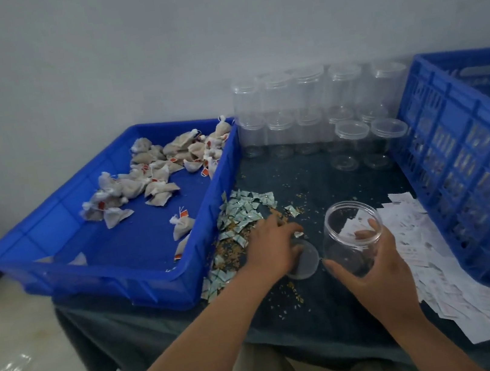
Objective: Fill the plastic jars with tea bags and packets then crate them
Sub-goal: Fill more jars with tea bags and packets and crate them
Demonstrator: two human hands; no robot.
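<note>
Clear plastic jar (351, 233) is tilting at near centre, right hand (377, 273) curling round it | left hand (273, 244) seemingly pinching one packet (298, 234) beside packet pile (241, 214) | step: filling; next needing packet aimed into jar mouth.

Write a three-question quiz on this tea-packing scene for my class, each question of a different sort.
1. True or false: the jar in the right hand has its lid on.
2. Where do the tea bags lie? A) in the tray B) in the jar C) on the lid
3. Fill in: the left hand is at a pile of small ____ beside the tray.
Key: 1 false, the lid lies on the table; 2 A; 3 packets.
</note>
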